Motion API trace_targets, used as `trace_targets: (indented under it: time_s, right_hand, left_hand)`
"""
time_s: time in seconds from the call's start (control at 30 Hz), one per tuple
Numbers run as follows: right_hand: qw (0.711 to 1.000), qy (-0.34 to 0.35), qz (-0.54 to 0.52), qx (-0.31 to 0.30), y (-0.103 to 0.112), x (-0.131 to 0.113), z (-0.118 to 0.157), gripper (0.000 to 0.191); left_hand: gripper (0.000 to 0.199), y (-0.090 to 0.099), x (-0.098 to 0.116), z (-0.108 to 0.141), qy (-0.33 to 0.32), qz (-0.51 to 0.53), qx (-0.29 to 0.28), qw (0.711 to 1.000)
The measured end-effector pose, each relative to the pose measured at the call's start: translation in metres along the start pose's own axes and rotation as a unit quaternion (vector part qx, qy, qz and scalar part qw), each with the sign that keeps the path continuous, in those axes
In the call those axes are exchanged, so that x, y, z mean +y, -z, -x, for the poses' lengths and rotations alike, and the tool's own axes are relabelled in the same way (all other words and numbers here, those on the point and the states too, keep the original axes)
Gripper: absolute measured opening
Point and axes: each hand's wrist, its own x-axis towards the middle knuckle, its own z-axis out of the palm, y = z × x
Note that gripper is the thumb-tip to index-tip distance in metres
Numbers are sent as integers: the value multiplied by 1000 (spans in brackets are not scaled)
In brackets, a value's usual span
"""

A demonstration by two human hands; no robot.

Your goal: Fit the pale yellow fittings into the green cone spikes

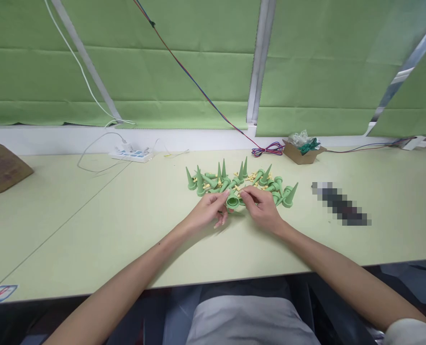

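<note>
One hollow green cone [232, 201] (smooth), pinched by left hand [213, 206]; right hand [261, 206], hold unclear.

**A:** State left-limb position.

**B:** From my station I read the left forearm [155, 256] bare, rising diagonally from the lower left toward centre. The left wrist [188, 226] lies nearly in line with it.

**A:** Left hand [210, 207]?

**B:** Gripping. Thumb uppermost, reaching forward; lower fingers loosely curled beneath.

**A:** Right limb?

**B:** I read the right forearm [338, 268] bare, rising from the lower right in roughly mirrored pose.

**A:** Right hand [261, 208]?

**B:** Thumb and index finger meet in a fingertip pinch, directed inward. Remaining fingers fold toward the palm.

**A:** Spacing?

**B:** Hands close together, ahead of the torso [247, 318]; a narrow gap separates the thumbs.
</note>
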Motion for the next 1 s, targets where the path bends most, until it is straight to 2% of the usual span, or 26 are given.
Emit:
trace_targets:
  time_s: [0.4,0.47,0.53,0.6,0.67,0.77,0.9,1.0]
  right_hand:
    - [997,-42,43,-45,-2,-1,-2,34]
    - [996,-55,56,-52,-3,1,-2,37]
    - [994,-61,68,-59,-5,3,-2,38]
    - [993,-64,73,-62,-5,5,-2,39]
    - [993,-70,70,-60,-6,5,-3,41]
    - [994,-81,59,-42,-5,4,-4,41]
    - [996,-89,31,-4,-2,4,-4,41]
    - [996,-89,9,16,0,4,-4,41]
  left_hand:
    - [31,1,1,4,-78,-126,56,987]
    - [27,1,-1,3,-123,-173,95,973]
    - [20,1,-4,3,-189,-242,126,943]
    - [15,1,-7,3,-240,-302,130,914]
    - [13,0,-9,2,-259,-329,126,899]
    - [14,-1,-9,3,-252,-328,141,899]
    - [21,-4,-4,3,-210,-296,172,916]
    - [41,-3,-1,3,-147,-255,153,943]
